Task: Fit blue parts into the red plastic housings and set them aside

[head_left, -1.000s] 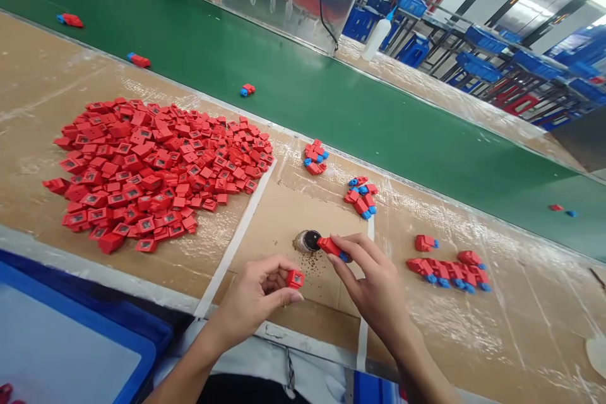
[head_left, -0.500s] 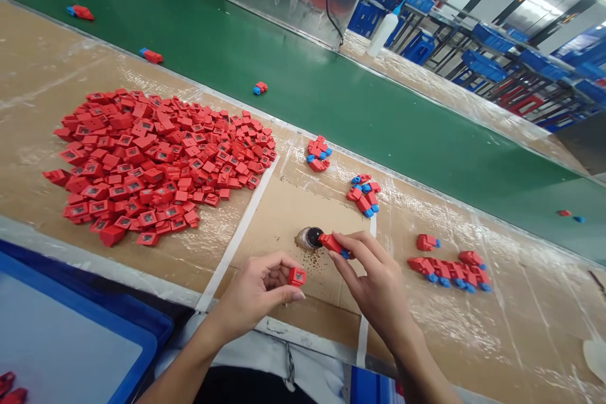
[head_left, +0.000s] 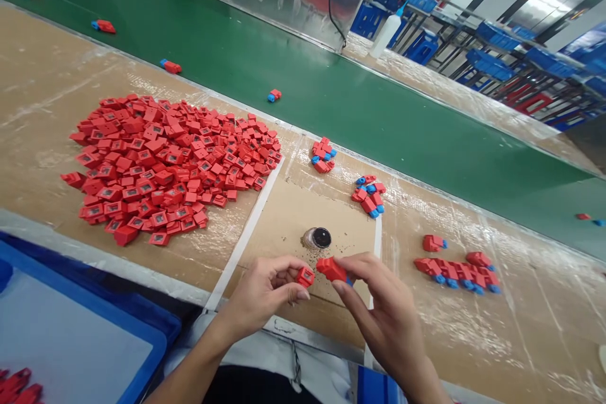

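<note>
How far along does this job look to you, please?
Red pieces with blue ends already lie in small groups on the cardboard, and a few sit on the green belt. In hand, the left hand holds a small red block, the right hand a red piece with a blue end barely showing. Still waiting is a large heap of red blocks, far more than the groups.

The left hand [head_left: 262, 290] reaches in from the lower left, palm turned inward, its fingers curled and its thumb [head_left: 288, 293] pressed toward them in a pinch; the right hand [head_left: 386, 315] sits just to its right, back upward, fingers arched forward and closed in a grip; the two hands are near each other but not touching; the left forearm [head_left: 189, 369] slants up from the lower edge; the right forearm [head_left: 423, 382] rises more steeply toward its hand.
</note>
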A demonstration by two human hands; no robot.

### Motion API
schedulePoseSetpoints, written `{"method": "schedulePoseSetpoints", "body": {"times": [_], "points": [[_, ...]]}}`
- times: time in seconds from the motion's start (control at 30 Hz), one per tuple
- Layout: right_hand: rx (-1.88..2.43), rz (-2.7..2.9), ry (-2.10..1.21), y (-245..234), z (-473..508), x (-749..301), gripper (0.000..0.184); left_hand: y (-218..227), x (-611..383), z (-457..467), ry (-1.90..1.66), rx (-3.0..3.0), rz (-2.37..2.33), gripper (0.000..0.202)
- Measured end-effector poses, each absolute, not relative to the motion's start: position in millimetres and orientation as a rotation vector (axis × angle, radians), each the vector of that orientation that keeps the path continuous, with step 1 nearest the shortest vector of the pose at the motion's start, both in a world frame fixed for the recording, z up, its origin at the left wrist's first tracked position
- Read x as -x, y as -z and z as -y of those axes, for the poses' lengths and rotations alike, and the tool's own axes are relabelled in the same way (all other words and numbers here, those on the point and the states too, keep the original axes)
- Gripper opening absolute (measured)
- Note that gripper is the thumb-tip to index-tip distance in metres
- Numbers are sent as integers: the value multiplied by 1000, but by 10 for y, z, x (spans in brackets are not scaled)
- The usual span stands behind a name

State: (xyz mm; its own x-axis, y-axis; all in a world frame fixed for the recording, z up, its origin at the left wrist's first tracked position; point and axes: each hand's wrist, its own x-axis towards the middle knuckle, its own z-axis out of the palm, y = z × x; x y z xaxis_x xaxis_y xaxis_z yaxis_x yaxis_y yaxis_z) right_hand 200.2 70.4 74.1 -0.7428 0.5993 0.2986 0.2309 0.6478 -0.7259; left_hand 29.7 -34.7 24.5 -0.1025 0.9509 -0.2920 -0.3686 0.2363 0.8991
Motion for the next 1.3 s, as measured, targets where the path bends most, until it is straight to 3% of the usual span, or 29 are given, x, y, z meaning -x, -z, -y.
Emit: {"method": "schedulePoseSetpoints", "body": {"times": [0.4, 0.73, 1.1, 1.2, 1.3], "points": [[599, 2389, -1015, -637, -640, -2028, 24, -230, -305, 344, -1242, -713, -1180, 27], [566, 2474, -1009, -557, -562, -2027, 17, -266, -279, 369, -1114, -800, -1217, 15], [653, 2437, -952, -422, -410, -1980, 18, -279, -228, 378, -1010, -1056, -1349, 15], [690, 2388, -961, -431, -379, -1952, 16, -272, -202, 312, -963, -1051, -1350, 20], [814, 2242, -962, -409, -472, -2084, 14, -326, -156, 270, -915, -959, -1310, 49]]}}
